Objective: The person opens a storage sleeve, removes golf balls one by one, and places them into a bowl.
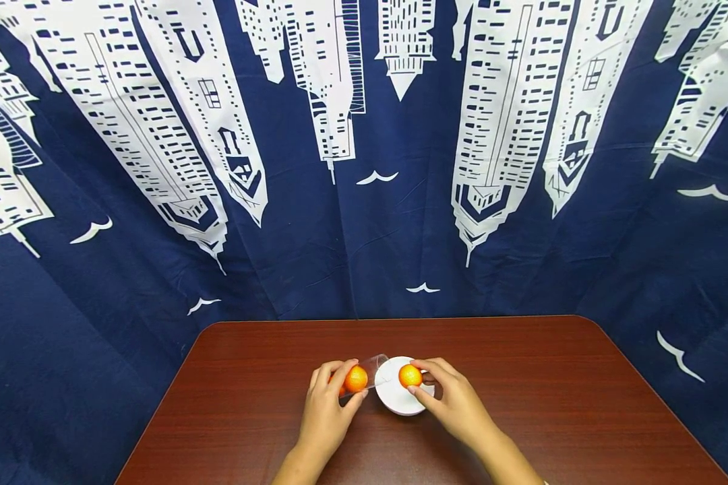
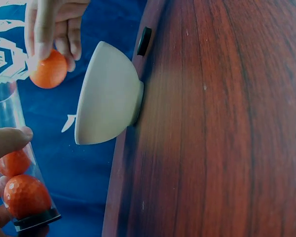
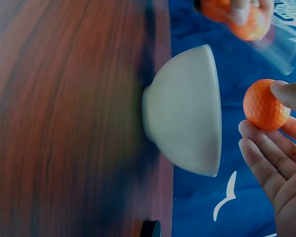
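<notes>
My left hand (image 1: 326,412) grips a clear plastic tube (image 1: 373,367) with two orange golf balls inside, one of them the lower ball (image 2: 27,196) by the tube's black end cap (image 2: 37,220). The tube is tilted, its other end reaching toward the white bowl (image 1: 396,400). Between thumb and fingers, my right hand (image 1: 461,407) pinches another orange golf ball (image 3: 266,104). Both wrist views show that ball above the bowl's rim, apart from it. The bowl stands upright on the table; its inside is mostly hidden in the wrist views.
A small black cap (image 2: 144,41) lies on the brown wooden table (image 1: 249,377) beside the bowl, mostly behind my right hand in the head view. Behind the table's far edge hangs a dark blue cloth (image 1: 400,236) printed with white buildings and birds.
</notes>
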A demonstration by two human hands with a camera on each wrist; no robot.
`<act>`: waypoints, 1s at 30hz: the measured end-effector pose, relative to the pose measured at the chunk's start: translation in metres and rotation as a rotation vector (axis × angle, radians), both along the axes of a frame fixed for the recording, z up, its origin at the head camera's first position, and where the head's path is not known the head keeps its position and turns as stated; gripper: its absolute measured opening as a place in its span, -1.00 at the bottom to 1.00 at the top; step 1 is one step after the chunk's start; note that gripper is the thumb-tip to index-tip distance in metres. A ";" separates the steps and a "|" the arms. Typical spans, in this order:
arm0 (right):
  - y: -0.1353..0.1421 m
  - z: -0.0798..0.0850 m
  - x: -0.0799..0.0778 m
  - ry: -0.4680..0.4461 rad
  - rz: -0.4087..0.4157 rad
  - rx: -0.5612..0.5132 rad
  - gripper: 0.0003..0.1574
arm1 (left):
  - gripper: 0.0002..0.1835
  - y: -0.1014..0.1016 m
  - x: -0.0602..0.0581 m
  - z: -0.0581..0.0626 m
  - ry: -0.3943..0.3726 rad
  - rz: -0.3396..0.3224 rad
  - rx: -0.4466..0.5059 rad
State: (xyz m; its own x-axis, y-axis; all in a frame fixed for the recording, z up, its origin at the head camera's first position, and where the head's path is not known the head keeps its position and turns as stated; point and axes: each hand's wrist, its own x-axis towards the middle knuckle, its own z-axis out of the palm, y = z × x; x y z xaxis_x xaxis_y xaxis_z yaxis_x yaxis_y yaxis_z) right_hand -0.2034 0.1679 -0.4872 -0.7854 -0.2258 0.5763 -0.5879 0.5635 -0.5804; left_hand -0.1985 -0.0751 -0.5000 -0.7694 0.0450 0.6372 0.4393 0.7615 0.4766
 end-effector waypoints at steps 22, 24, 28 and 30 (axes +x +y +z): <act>-0.009 -0.004 -0.017 -0.080 0.009 0.390 -0.51 | -0.40 -0.004 0.000 -0.003 -0.082 -0.036 0.083; -0.009 -0.004 -0.019 -0.072 0.015 0.414 -0.50 | -0.39 -0.003 0.000 -0.003 -0.078 -0.037 0.087; -0.010 -0.003 -0.021 -0.046 0.021 0.448 -0.49 | -0.39 -0.003 0.000 -0.005 -0.079 -0.044 0.102; -0.010 -0.003 -0.022 -0.049 0.025 0.454 -0.49 | -0.39 -0.003 -0.001 -0.005 -0.079 -0.046 0.108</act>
State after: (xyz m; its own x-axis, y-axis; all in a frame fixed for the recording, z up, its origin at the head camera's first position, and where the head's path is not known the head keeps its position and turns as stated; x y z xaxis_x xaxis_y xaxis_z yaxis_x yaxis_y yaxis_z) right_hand -0.2258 0.1579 -0.4900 -0.8004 -0.4665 0.3766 -0.5826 0.7533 -0.3051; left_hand -0.1991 -0.0778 -0.5050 -0.8162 0.0155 0.5776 0.4301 0.6839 0.5893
